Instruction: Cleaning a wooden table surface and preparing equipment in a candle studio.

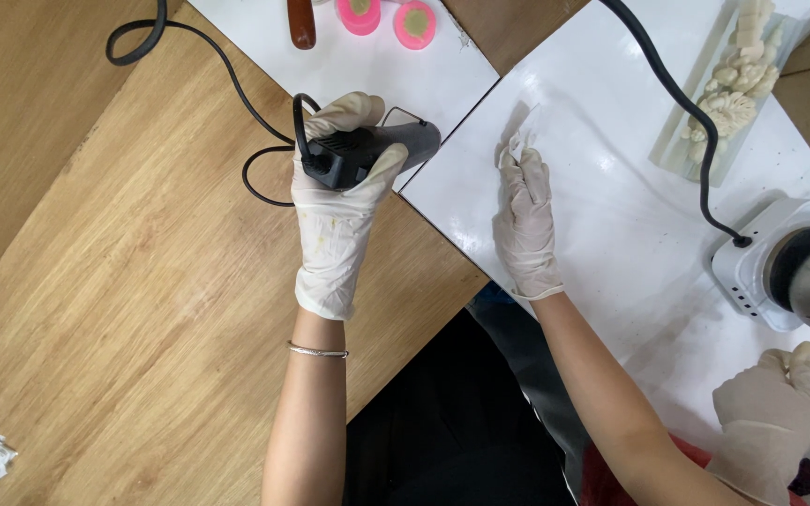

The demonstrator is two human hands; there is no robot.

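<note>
My left hand [339, 201], in a pale glove, grips a black corded heat tool [367, 150] whose grey barrel points right over the corner of a white board. Its black cord [203, 47] loops away across the wooden table. My right hand [527, 220], also gloved, presses flat on a small piece of clear film or paper [520, 141] lying on the white board [611, 187]. Fingers of that hand lie together, palm down.
Two pink round moulds [388, 19] and a brown handle [301, 21] lie on a second white board at the top. A white moulded figure in a clear tray [733, 89] and a small white hotplate [780, 267] stand at right. Another person's gloved hand [769, 412] is at lower right.
</note>
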